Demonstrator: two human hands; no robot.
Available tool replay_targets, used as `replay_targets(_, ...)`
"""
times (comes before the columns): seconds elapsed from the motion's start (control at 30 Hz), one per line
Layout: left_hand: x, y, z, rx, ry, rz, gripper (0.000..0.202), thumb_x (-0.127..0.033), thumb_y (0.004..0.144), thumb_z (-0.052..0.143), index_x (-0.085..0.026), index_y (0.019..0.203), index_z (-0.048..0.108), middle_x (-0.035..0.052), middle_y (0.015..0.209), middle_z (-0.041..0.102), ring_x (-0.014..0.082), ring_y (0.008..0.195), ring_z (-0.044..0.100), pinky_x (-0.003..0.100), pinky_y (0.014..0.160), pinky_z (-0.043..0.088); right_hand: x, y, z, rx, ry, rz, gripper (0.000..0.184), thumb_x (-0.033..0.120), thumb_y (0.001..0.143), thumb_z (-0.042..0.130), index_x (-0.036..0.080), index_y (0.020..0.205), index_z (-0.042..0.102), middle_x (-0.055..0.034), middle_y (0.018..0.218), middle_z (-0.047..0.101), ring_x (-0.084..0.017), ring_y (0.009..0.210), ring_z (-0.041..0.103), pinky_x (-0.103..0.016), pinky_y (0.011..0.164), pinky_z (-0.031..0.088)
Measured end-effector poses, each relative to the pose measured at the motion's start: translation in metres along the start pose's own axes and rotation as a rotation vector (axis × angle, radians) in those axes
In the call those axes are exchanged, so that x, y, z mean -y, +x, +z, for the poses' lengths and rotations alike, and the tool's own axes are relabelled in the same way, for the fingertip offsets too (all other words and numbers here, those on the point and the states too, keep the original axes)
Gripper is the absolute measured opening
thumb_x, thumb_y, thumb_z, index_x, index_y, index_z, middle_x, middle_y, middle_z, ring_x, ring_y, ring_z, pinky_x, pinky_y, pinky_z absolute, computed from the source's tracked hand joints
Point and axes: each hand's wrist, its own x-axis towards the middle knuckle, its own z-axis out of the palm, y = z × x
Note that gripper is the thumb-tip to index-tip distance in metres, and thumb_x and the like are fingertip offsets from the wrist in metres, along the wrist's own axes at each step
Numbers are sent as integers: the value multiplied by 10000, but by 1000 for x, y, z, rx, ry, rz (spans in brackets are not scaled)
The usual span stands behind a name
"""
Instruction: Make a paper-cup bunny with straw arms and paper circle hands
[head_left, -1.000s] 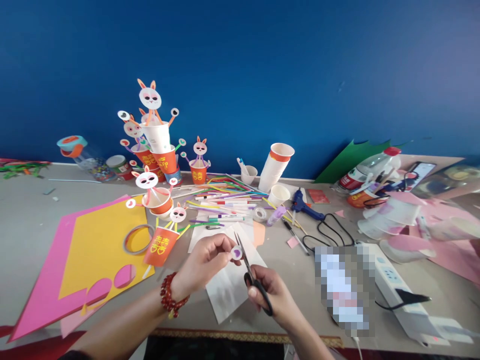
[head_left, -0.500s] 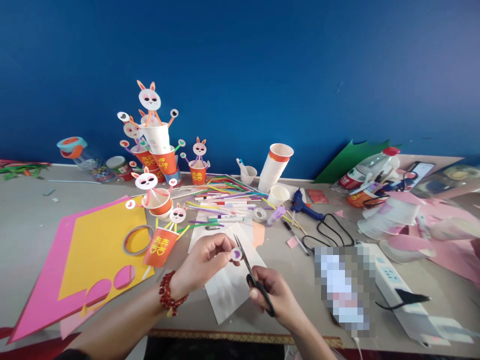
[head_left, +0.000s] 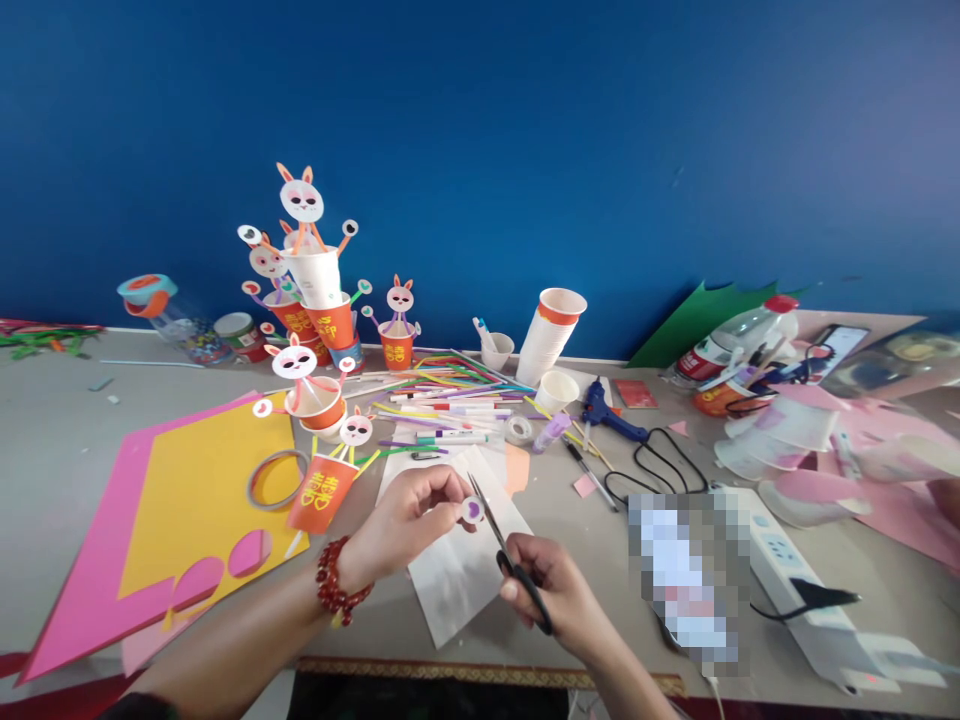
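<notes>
Between thumb and fingers, my left hand [head_left: 417,515] pinches a small round paper disc [head_left: 472,510] with a purple heart drawn on it. My right hand [head_left: 551,590] is closed around the black handles of a pair of scissors [head_left: 491,515]. The blades point up and to the left, right at the disc's right edge; they look nearly closed. Both hands are above a white sheet of paper [head_left: 457,595] on the table. Left of my left hand leans a red paper cup with a rabbit head [head_left: 322,490], beside a roll of tape [head_left: 259,490].
Yellow card [head_left: 180,480] on pink card lies at left. Several rabbit cups [head_left: 311,275] stand behind it. Straws and markers [head_left: 450,410] spread across the back, near a stack of paper cups [head_left: 551,340]. At right are a blue glue gun [head_left: 611,415] and a power strip [head_left: 791,570].
The hands, disc and scissors hold almost the same place. The scissor handles have shifted very slightly right, and the whole view has moved a touch.
</notes>
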Motion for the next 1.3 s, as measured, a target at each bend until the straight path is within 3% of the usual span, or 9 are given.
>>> replay_targets(0.57, -12, 1, -3, -12, 136, 11, 105, -143, 771, 550, -158, 667, 554, 25, 753, 636, 148, 701, 608, 229, 628, 443, 0, -2, 0, -27, -59, 11, 582, 666, 638, 759, 217, 641, 388, 88, 485, 396, -56, 392, 350, -175, 384, 228)
replay_targets(1.3, -7, 4, -8, -15, 212, 48, 79, -131, 753, 526, -175, 687, 527, 18, 755, 604, 151, 726, 540, 240, 651, 408, 2, -2, -3, -25, -106, 13, 584, 670, 652, 746, 222, 628, 372, 90, 467, 382, -60, 380, 350, -178, 382, 199)
